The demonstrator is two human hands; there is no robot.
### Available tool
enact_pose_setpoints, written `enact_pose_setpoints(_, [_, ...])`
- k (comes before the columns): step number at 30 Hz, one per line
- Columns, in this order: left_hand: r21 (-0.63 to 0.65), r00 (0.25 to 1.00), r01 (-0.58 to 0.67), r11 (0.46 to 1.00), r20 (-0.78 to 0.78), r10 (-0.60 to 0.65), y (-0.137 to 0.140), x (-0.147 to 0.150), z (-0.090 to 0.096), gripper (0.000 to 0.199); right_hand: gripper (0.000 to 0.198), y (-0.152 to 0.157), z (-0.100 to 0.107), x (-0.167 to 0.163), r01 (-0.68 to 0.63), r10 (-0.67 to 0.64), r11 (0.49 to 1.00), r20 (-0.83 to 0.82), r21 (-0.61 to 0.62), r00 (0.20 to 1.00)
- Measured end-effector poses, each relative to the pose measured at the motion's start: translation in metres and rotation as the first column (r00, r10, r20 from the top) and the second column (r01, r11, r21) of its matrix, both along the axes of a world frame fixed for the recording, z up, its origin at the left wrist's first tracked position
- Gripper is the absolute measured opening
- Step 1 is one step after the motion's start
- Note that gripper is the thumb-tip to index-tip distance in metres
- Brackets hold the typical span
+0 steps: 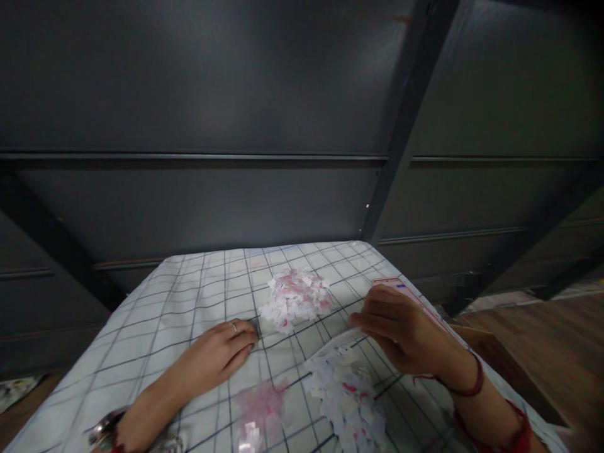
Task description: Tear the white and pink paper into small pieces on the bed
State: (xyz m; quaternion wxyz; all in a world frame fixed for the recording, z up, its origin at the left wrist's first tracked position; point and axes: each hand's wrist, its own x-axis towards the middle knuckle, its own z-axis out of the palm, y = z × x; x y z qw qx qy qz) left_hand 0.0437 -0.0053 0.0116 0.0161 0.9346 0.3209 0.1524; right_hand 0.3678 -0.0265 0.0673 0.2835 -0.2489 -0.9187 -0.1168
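My left hand (221,349) lies on the checked cloth with a ring on one finger, fingers loosely bent and resting on it. Just beyond its fingertips is a heap of small white and pink paper slips (297,299). My right hand (399,327), slightly blurred, is raised over the right side, thumb and fingers pinched together. What it pinches is too small to make out. A thin whitish strip (337,343) runs below its fingertips, at the edge of a nearer heap of white slips (346,399). Between my forearms sits a pink, sheer-looking bundle (262,406).
A white cloth with dark grid lines (202,283) covers the table. A pink phone-like flat object (391,283) lies partly behind my right hand. Dark metal panels (236,207) rise behind the table. At the right, an open cardboard box (509,371) stands on the wooden floor.
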Motion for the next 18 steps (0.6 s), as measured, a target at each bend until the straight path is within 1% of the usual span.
enact_pose_setpoints(3, [-0.01, 1.0, -0.005, 1.0, -0.024, 0.005, 0.0, 0.0, 0.0, 0.023, 0.028, 0.0, 0.002, 0.001, 0.013, -0.012, 1.0, -0.046, 0.026, 0.999])
enact_pose_setpoints(5, [-0.009, 1.0, -0.003, 1.0, -0.024, 0.003, 0.0, 0.0, 0.0, 0.023, 0.03, 0.0, 0.0, 0.0, 0.005, -0.003, 0.999, -0.042, 0.047, 0.999])
enact_pose_setpoints(9, [0.002, 1.0, 0.008, 1.0, 0.01, -0.008, 0.0, -0.001, -0.001, 0.023, 0.028, -0.001, -0.002, -0.003, -0.016, 0.016, 1.0, -0.005, 0.018, 1.0])
enact_pose_setpoints(11, [0.014, 1.0, 0.007, 1.0, 0.005, -0.007, 0.0, -0.001, 0.0, 0.022, 0.026, -0.002, -0.001, -0.003, -0.01, 0.01, 1.0, -0.005, 0.022, 1.0])
enact_pose_setpoints(15, [0.042, 1.0, 0.002, 0.999, -0.022, -0.001, -0.001, -0.002, 0.002, 0.022, 0.028, -0.003, 0.002, -0.006, 0.02, -0.017, 0.995, -0.037, 0.103, 0.999])
enact_pose_setpoints(18, [0.04, 1.0, 0.002, 0.999, -0.02, -0.001, -0.002, -0.004, 0.003, 0.022, 0.032, 0.0, 0.0, -0.017, 0.073, -0.074, 0.984, -0.004, 0.165, 0.997])
